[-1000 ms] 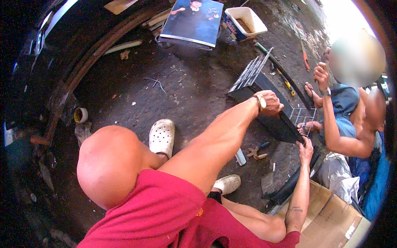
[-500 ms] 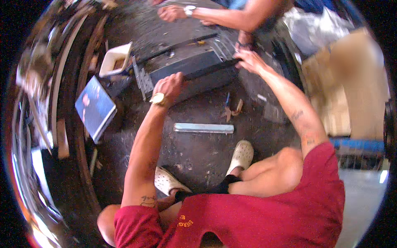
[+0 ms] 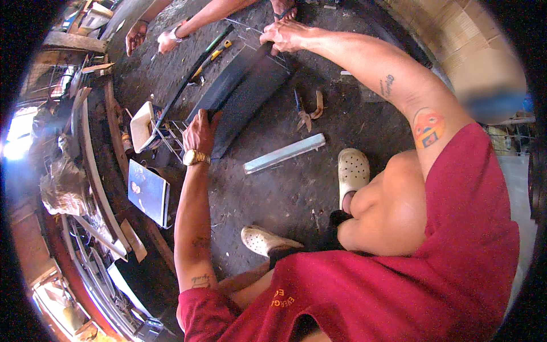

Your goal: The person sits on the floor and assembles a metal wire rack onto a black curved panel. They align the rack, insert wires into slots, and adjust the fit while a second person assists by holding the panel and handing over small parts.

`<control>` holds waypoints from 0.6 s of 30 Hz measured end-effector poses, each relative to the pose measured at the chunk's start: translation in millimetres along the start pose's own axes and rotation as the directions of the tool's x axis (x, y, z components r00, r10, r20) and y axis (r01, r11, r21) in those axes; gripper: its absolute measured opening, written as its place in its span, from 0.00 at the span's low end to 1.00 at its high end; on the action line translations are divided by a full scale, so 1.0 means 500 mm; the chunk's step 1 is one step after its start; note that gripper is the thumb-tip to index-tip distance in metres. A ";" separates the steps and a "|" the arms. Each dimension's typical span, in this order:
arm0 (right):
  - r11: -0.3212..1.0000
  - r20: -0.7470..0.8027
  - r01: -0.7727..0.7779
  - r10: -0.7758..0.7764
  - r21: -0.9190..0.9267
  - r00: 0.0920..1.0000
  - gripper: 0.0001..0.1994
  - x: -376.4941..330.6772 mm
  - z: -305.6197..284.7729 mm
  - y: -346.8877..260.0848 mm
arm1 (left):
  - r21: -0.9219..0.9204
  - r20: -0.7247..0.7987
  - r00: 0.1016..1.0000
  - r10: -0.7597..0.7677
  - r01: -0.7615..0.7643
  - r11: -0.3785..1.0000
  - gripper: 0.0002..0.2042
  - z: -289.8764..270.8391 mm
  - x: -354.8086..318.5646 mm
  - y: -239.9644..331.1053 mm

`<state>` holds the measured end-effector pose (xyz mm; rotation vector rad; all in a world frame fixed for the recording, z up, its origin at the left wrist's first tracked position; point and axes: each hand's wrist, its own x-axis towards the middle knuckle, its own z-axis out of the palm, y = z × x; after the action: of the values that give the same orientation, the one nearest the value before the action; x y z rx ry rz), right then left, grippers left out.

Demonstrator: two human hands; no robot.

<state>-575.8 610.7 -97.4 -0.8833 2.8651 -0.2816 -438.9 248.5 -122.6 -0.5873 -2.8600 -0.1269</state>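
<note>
A long black panel lies at a slant across the ground ahead of me, with thin metal rods at its near left end. My left hand, with a gold watch at the wrist, is closed on the panel's near left edge. At the far right end, my right hand has its fingers curled over the edge of the same panel. A dark bar runs along the panel's far side, and a yellow-handled tool lies by it.
A light blue bar and pliers lie between the panel and my shoes. At left are a white container and a blue-covered flat box. Another person's hands reach in at the top. Cardboard stands at right.
My view has turned, so the panel now slants more steeply up to the right. Both my hands stay on it. The other person's two hands now show farther left.
</note>
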 end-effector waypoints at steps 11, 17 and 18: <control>0.999 -0.091 0.045 -0.047 -0.030 0.995 0.18 0.016 0.039 0.024 | -0.009 0.029 0.998 -0.046 0.047 0.999 0.20 0.013 0.003 -0.003; 0.999 -0.122 0.002 -0.008 -0.050 0.993 0.12 0.025 0.048 0.027 | -0.025 -0.004 1.000 -0.006 0.006 1.000 0.21 0.017 0.003 -0.009; 1.000 -0.119 -0.017 0.017 0.000 0.993 0.13 0.025 0.050 0.026 | -0.022 -0.016 1.000 0.004 -0.004 1.000 0.21 0.017 0.002 -0.010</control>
<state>-588.7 610.9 -125.5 -0.8697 2.9803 -0.3428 -443.6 245.5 -130.7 -0.5934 -2.8455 -0.1625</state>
